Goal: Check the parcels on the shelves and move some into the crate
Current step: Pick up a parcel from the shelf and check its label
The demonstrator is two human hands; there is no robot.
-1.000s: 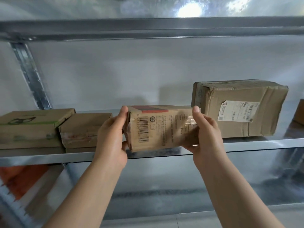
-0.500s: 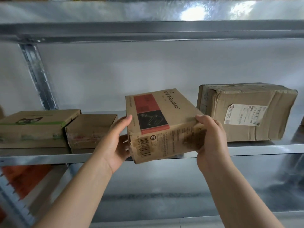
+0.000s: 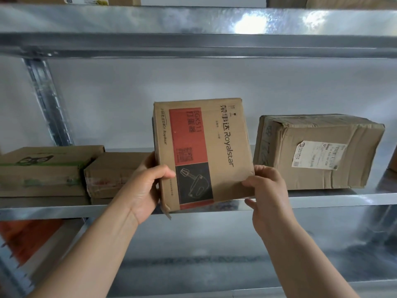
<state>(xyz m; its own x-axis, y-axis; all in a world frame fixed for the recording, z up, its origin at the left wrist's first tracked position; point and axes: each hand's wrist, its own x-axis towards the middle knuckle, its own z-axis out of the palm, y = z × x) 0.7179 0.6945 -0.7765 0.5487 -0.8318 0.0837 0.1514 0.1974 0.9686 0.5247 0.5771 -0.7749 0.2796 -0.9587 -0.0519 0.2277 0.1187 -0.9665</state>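
Left hand [image 3: 143, 190] and right hand [image 3: 269, 191] grip one upright Royalstar box [image 3: 217, 145] between two flat parcels [image 3: 45, 171] and one labelled parcel [image 3: 348, 134].

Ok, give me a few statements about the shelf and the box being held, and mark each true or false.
1. The left hand and the right hand both hold the box with the mixer picture. True.
2. The box lies flat on the shelf. False: it is held up on end, printed face toward the camera.
3. The parcel to the right of the box carries a white label. True.
4. Bottles stand on the shelf left of the box. False: flat boxes lie there.
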